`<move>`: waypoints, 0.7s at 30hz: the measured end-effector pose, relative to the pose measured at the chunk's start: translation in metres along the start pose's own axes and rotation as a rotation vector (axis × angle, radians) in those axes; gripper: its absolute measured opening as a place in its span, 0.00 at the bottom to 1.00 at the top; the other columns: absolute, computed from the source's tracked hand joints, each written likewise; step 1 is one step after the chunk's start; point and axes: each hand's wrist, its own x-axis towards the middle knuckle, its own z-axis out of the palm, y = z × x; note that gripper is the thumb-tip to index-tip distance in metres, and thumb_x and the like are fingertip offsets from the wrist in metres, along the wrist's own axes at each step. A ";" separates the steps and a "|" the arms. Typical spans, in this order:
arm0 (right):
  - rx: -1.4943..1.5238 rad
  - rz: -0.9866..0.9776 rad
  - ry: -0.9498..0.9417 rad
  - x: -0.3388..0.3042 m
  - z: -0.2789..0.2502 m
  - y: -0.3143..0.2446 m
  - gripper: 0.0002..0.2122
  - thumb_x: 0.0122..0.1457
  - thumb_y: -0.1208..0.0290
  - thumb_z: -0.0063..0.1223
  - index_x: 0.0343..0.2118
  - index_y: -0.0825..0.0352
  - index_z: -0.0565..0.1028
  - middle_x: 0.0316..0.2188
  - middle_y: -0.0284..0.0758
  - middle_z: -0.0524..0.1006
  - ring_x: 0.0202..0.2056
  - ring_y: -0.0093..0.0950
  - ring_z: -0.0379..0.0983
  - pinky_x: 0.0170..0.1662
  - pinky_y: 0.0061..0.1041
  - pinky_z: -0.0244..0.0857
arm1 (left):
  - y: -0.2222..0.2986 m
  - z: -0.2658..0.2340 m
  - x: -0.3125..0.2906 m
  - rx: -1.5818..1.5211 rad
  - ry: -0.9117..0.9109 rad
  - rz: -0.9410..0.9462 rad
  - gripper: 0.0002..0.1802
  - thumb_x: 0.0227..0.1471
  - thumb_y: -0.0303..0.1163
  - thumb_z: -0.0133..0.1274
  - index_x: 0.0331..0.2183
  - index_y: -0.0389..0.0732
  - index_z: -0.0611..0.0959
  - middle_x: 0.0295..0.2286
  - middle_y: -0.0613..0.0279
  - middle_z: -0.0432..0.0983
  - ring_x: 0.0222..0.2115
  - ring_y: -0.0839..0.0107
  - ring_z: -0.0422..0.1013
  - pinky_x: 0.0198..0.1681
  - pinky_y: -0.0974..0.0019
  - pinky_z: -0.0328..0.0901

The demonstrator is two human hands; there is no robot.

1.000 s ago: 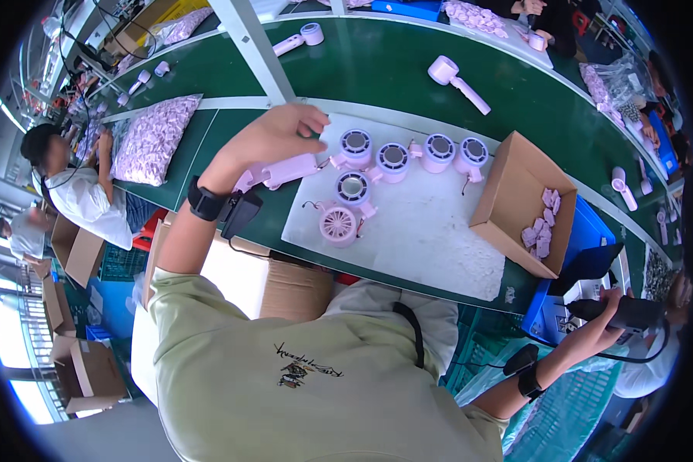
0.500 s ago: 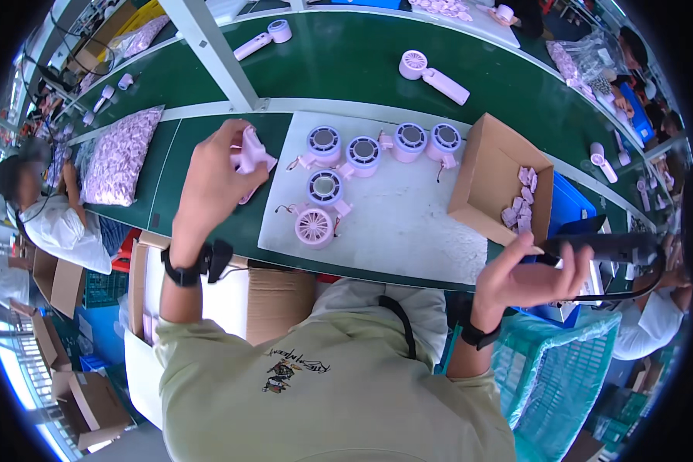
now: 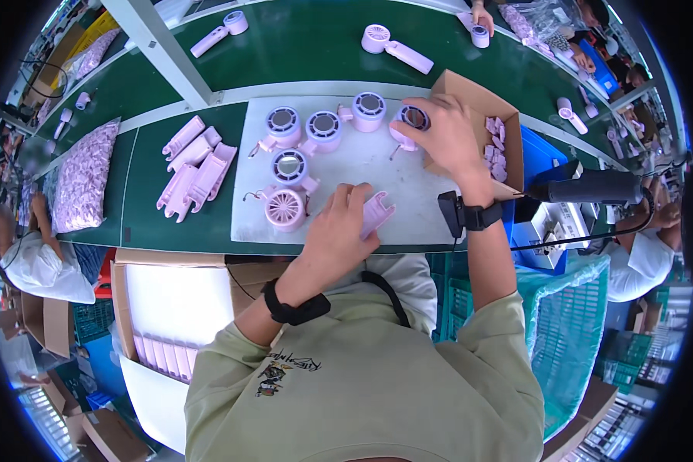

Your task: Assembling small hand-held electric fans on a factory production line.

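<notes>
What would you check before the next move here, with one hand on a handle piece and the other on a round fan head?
1. Left hand grips the pink handle shell: ok.
2. Right hand is on the round fan head: ok.
3. Whether the fan head is lifted off the white mat: cannot tell.
4. More handle shells lie within reach to the left: ok.
5. The cardboard box of small parts stands open: ok.

Pale pink fan heads [image 3: 323, 129] with grey grilles on a white mat [image 3: 362, 173]; pink handle shell [image 3: 377, 213]; dark green conveyor belt [image 3: 308, 46]; brown cardboard box [image 3: 470, 100]; black wristbands [image 3: 294, 309]; olive-green sweatshirt [image 3: 377, 385] with dark print; teal crate [image 3: 570, 323].
</notes>
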 end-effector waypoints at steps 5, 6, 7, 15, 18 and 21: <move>0.316 0.249 0.173 -0.033 -0.005 -0.015 0.20 0.49 0.56 0.64 0.41 0.65 0.79 0.29 0.39 0.79 0.32 0.32 0.75 0.38 0.31 0.69 | -0.001 0.005 0.026 0.158 -0.374 0.021 0.24 0.45 0.27 0.57 0.44 0.32 0.68 0.32 0.49 0.75 0.31 0.55 0.75 0.35 0.62 0.70; 0.399 0.349 0.152 -0.037 -0.008 -0.024 0.21 0.49 0.56 0.64 0.41 0.65 0.79 0.28 0.39 0.79 0.30 0.31 0.75 0.37 0.29 0.70 | -0.002 0.005 0.031 0.150 -0.383 0.031 0.24 0.45 0.27 0.57 0.44 0.32 0.68 0.32 0.49 0.75 0.31 0.55 0.75 0.35 0.62 0.70; 0.479 0.451 0.137 -0.039 -0.014 -0.031 0.21 0.48 0.56 0.65 0.41 0.65 0.79 0.28 0.38 0.79 0.29 0.30 0.75 0.36 0.28 0.70 | -0.002 0.004 0.038 -0.117 -0.453 -0.076 0.24 0.45 0.26 0.55 0.45 0.32 0.68 0.32 0.49 0.75 0.30 0.58 0.76 0.33 0.62 0.71; 0.412 0.690 0.157 -0.035 -0.018 -0.057 0.21 0.48 0.60 0.67 0.43 0.67 0.78 0.30 0.39 0.79 0.32 0.27 0.77 0.38 0.26 0.70 | -0.019 0.035 0.040 -1.170 -0.335 -0.347 0.24 0.47 0.20 0.47 0.49 0.32 0.67 0.34 0.53 0.76 0.24 0.69 0.75 0.26 0.67 0.70; 0.372 0.617 0.217 -0.035 -0.033 -0.063 0.21 0.48 0.63 0.67 0.44 0.67 0.78 0.32 0.40 0.79 0.33 0.27 0.77 0.38 0.26 0.71 | -0.016 0.032 0.036 -1.259 -0.277 -0.393 0.25 0.48 0.20 0.47 0.50 0.33 0.67 0.33 0.55 0.76 0.23 0.70 0.74 0.24 0.68 0.69; 0.344 0.409 0.394 -0.041 -0.048 -0.068 0.20 0.48 0.67 0.67 0.45 0.68 0.77 0.34 0.41 0.79 0.33 0.26 0.77 0.37 0.26 0.72 | -0.010 0.020 0.028 -1.393 -0.401 -0.501 0.23 0.49 0.24 0.50 0.49 0.34 0.70 0.31 0.57 0.76 0.21 0.72 0.72 0.22 0.71 0.66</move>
